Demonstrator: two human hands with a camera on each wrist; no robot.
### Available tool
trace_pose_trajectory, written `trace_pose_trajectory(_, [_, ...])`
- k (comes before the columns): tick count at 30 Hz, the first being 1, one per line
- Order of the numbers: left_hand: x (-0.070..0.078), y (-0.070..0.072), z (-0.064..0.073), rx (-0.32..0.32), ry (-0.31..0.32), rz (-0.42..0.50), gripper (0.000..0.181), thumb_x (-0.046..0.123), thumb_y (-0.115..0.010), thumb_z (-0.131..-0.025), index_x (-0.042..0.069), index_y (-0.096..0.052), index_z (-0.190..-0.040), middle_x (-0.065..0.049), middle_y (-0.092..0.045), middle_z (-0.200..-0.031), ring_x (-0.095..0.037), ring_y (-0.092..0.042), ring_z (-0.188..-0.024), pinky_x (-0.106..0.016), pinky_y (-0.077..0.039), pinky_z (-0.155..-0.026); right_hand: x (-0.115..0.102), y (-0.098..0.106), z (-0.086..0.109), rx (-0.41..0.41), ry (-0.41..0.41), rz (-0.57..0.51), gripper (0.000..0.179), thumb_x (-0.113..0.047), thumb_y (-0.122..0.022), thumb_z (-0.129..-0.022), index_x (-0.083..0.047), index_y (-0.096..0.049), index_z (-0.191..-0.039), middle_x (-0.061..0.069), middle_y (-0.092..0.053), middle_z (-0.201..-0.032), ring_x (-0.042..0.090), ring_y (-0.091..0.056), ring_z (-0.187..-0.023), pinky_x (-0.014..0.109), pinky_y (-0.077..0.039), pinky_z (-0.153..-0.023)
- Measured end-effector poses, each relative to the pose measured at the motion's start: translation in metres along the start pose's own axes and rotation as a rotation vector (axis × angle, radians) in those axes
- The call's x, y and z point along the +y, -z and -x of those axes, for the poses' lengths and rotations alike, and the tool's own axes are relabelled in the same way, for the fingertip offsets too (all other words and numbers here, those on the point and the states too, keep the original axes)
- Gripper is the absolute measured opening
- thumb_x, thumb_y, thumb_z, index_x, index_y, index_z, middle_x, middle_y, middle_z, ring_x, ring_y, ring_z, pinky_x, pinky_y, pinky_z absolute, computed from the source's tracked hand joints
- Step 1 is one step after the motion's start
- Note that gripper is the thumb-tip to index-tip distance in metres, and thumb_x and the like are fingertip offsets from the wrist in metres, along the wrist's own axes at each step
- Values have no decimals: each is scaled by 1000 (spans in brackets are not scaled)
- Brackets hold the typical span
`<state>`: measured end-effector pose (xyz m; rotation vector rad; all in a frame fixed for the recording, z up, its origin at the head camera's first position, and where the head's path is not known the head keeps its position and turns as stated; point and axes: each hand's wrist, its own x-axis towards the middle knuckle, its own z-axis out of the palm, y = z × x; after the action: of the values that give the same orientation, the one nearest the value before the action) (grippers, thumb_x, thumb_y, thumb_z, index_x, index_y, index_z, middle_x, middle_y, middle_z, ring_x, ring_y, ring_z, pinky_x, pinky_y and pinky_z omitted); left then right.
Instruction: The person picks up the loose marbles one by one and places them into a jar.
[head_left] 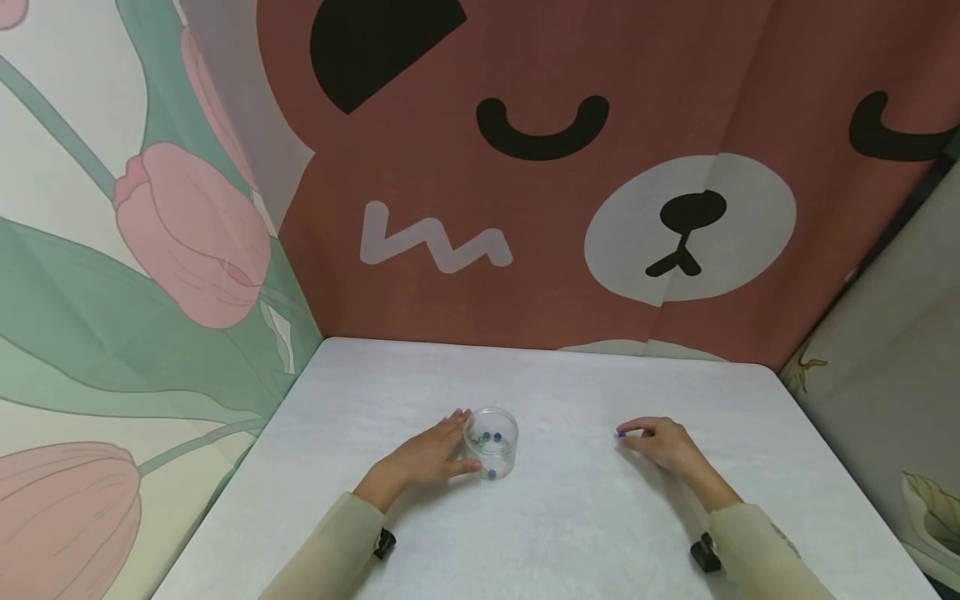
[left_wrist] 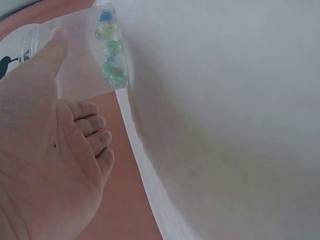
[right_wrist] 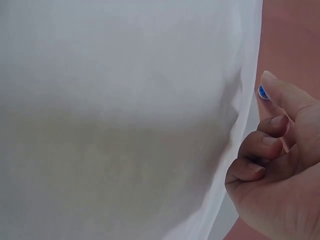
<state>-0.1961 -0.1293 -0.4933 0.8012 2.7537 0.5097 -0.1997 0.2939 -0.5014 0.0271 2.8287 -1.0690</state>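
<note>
A clear plastic jar stands upright on the white table, with several blue and green glass marbles at its bottom. My left hand holds the jar from its left side, the thumb along the near wall and the fingers behind it. Off to the right, my right hand pinches a blue marble between thumb and index finger, just over the tabletop. In the right wrist view the other fingers of that hand are curled toward the palm.
The white-covered table reaches back to a brown curtain with a bear face. A tulip-patterned curtain hangs on the left, and another pale cloth borders the right side.
</note>
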Motion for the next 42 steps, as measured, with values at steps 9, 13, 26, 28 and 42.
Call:
trace_pose_trajectory(9, [0, 0, 0, 0, -3, -1, 96, 65, -54, -96, 4, -20, -161, -11, -19, -168, -26, -17, -156, -43, -21, -126, -17, -6, 5, -3, 27, -85, 31, -26, -77, -91, -9, -76, -118, -1, -54, -68, 14, -44, -61, 26, -37, -50])
trace_pose_trajectory(13, [0, 0, -1, 6, -6, -3, 96, 66, -54, -95, 4, -20, -161, -12, -20, -168, -26, -18, -155, -44, -22, -126, -23, -9, 8, 6, 39, -115, 31, -25, -78, -90, -9, -76, -116, -3, -52, -66, 13, -44, -64, 25, -37, -53])
trace_pose_trajectory(26, [-1, -2, -1, 16, -15, -10, 96, 65, -54, -96, 3, -21, -161, -12, -21, -168, -27, -19, -155, -44, -23, -125, -50, -18, 19, -25, 56, -203, 34, -28, -78, -90, -9, -76, -118, 2, -62, -79, 17, -48, -76, 26, -42, -64])
trace_pose_trajectory(28, [-1, -2, -1, 14, -13, -7, 95, 65, -54, -96, 4, -21, -161, -12, -21, -168, -26, -19, -155, -44, -22, -125, -54, -18, 20, -29, 63, -218, 34, -27, -78, -91, -8, -76, -119, 1, -59, -75, 16, -47, -75, 26, -41, -63])
trace_pose_trajectory(42, [-1, -1, -1, 14, -11, -5, 95, 65, -54, -96, 4, -21, -161, -11, -19, -168, -25, -17, -156, -43, -21, -126, -78, -32, 21, -61, 108, -286, 32, -25, -78, -90, -7, -76, -117, -2, -46, -65, 15, -43, -67, 26, -35, -56])
